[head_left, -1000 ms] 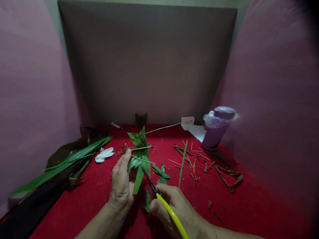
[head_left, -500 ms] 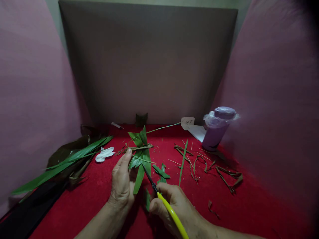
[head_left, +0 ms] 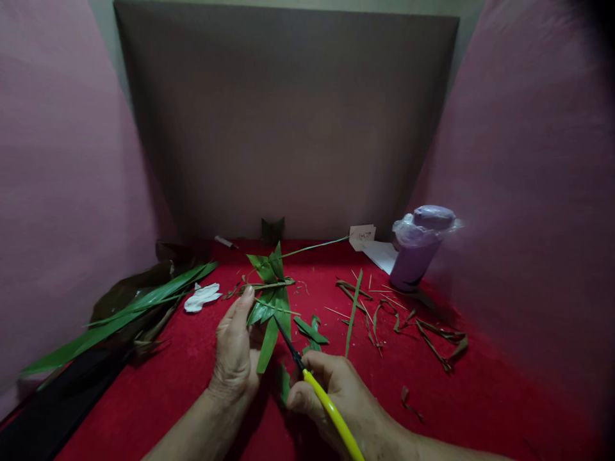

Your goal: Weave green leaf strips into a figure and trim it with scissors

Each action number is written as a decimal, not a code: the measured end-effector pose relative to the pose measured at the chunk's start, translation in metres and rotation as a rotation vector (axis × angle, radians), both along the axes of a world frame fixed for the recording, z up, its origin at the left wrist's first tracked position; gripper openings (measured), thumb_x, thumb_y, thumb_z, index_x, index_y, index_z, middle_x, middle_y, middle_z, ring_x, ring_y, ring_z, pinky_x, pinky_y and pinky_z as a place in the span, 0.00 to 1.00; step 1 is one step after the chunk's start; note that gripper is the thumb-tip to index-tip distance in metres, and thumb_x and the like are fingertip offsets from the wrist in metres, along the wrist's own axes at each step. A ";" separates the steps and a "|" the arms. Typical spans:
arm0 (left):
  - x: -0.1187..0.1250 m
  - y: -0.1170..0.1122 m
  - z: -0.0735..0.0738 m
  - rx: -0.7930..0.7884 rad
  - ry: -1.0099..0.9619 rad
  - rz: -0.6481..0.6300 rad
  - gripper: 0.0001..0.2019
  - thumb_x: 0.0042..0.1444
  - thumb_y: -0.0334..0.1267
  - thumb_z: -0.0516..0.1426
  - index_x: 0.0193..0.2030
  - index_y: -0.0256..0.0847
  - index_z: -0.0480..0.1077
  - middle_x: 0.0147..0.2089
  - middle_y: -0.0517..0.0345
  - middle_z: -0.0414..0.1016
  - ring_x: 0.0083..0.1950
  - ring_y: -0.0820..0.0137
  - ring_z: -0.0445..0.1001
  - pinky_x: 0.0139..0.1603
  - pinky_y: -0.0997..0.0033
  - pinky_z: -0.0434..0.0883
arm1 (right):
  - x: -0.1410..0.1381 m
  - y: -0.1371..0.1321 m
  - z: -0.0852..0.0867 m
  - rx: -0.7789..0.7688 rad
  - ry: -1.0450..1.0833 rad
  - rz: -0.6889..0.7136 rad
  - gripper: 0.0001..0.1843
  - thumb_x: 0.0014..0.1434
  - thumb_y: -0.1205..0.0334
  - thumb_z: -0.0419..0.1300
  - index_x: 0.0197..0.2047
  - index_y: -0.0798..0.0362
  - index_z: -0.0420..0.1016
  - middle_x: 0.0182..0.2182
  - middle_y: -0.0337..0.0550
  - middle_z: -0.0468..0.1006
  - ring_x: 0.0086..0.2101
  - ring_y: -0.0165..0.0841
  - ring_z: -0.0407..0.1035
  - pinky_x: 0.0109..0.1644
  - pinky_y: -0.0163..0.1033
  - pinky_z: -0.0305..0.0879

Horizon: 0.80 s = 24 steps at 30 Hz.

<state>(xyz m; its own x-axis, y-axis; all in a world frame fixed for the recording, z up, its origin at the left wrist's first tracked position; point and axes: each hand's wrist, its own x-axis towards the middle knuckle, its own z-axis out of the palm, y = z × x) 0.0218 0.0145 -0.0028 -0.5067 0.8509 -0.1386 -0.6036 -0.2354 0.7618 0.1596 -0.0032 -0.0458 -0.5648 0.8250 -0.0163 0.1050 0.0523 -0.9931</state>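
Note:
My left hand (head_left: 235, 352) is closed on a folded green leaf piece (head_left: 269, 301), thumb pressed along its left edge, holding it just above the red cloth (head_left: 192, 384). My right hand (head_left: 331, 397) grips yellow-handled scissors (head_left: 317, 390). Their dark blades point up and left, and the tips touch the leaf piece's lower right edge. Small green offcuts (head_left: 310, 333) lie just right of the blades.
Long green leaves (head_left: 120, 314) lie at the left on dark sheets. Dry brown strips (head_left: 413, 326) and thin sticks are scattered at the right. A purple plastic-wrapped cup (head_left: 418, 246), white papers (head_left: 375, 246), a white scrap (head_left: 202, 298) and a pen (head_left: 225, 242) lie further back.
The scissors' tips have crept slightly up toward the leaf piece. Both hands otherwise stay in place.

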 end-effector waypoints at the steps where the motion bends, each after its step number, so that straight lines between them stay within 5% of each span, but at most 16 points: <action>1: 0.000 0.000 0.000 -0.001 -0.001 0.002 0.06 0.46 0.37 0.61 0.30 0.38 0.71 0.22 0.62 0.74 0.20 0.74 0.72 0.22 0.76 0.70 | 0.000 0.000 -0.001 0.000 0.007 0.007 0.23 0.49 0.43 0.60 0.26 0.55 0.61 0.18 0.31 0.57 0.21 0.23 0.53 0.20 0.28 0.48; 24: -0.004 0.003 -0.002 -0.036 -0.013 -0.034 0.06 0.46 0.37 0.61 0.30 0.36 0.71 0.23 0.60 0.75 0.21 0.73 0.73 0.23 0.75 0.71 | 0.007 0.002 0.004 0.155 -0.139 0.017 0.26 0.49 0.37 0.56 0.26 0.55 0.63 0.19 0.32 0.56 0.21 0.24 0.50 0.21 0.29 0.46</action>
<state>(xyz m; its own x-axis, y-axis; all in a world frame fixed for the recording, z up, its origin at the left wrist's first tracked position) 0.0182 0.0173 -0.0051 -0.4759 0.8618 -0.1758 -0.6206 -0.1874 0.7614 0.1663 -0.0012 -0.0413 -0.5799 0.8140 0.0319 0.2379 0.2068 -0.9490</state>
